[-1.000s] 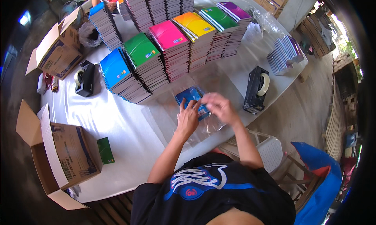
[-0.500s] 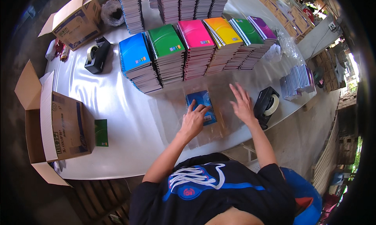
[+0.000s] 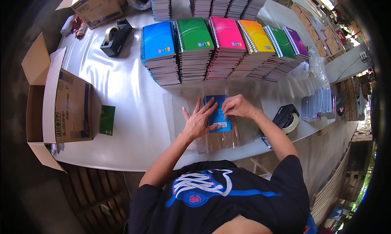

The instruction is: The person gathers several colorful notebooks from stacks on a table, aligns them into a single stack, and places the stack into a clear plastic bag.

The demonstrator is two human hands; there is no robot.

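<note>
A small blue spiral notebook lies on a clear plastic sheet near the table's front edge. My left hand rests flat on its left side, fingers spread over the cover. From the right, my right hand reaches over the notebook's right edge with thumb and fingertips pinched together. What lies in that pinch is too small to make out. A black tape dispenser with a roll of clear tape stands beside my right forearm.
Tall stacks of spiral notebooks in blue, green, pink, yellow and purple line the table behind. An open carton stands at left by a green notebook cover. Another tape dispenser sits farther back.
My right hand has come left from the open tabletop to the notebook, its fingers closing to a pinch. My left fingers have spread wider on the cover. The whole view has shifted slightly.
</note>
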